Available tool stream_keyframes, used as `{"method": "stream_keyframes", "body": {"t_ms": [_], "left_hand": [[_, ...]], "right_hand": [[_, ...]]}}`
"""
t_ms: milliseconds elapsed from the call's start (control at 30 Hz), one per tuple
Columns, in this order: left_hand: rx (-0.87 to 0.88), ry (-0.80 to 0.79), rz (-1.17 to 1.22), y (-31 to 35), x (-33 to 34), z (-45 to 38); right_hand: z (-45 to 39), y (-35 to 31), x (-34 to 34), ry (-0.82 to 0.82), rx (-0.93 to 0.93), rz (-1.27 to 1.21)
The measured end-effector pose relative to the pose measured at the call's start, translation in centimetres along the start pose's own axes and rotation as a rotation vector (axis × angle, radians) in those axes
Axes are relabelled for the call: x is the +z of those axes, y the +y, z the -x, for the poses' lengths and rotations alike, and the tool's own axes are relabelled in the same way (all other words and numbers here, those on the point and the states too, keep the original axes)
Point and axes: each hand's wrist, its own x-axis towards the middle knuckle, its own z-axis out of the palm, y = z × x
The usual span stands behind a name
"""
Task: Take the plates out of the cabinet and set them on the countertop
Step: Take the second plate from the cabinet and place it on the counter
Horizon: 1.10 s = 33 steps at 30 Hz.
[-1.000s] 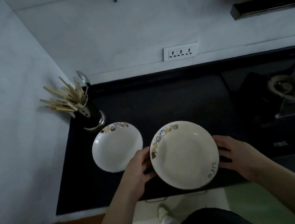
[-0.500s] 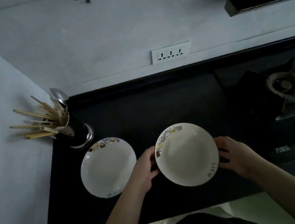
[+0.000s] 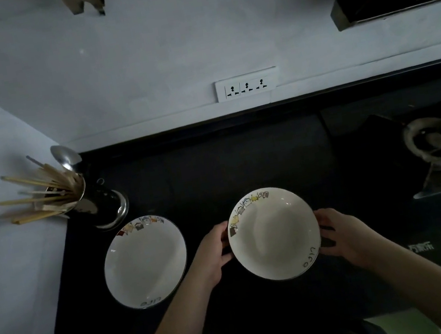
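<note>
A white plate with small cartoon pictures on its rim [image 3: 273,233] is held over the black countertop [image 3: 213,168]. My left hand [image 3: 213,252] grips its left edge and my right hand [image 3: 341,234] grips its right edge. Whether it touches the counter I cannot tell. To its left a second matching white plate [image 3: 145,261] lies flat on the counter, apart from my left hand. The cabinet is out of view.
A metal holder with chopsticks and a spoon [image 3: 93,199] stands at the back left, just behind the lying plate. A gas burner [image 3: 431,143] sits to the right. A wall socket strip [image 3: 246,84] is on the back wall. The counter's front edge runs below my forearms.
The plate in both hands has moved a little forward over the counter, away from the front edge. The view has shifted, so the lying plate and holder appear further left.
</note>
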Motion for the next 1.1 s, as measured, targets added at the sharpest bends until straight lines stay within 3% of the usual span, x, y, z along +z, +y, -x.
{"method": "stream_keyframes", "body": {"t_ms": [800, 1100], "left_hand": [[0.014, 0.020, -0.099, 0.2, 1.4, -0.4], [0.060, 0.082, -0.026, -1.5, 1.2, 0.7]], "right_hand": [[-2.0, 0.3, -2.0, -0.034, 0.114, -0.026], [-1.8, -0.2, -3.2, -0.107, 0.090, 0.133]]}}
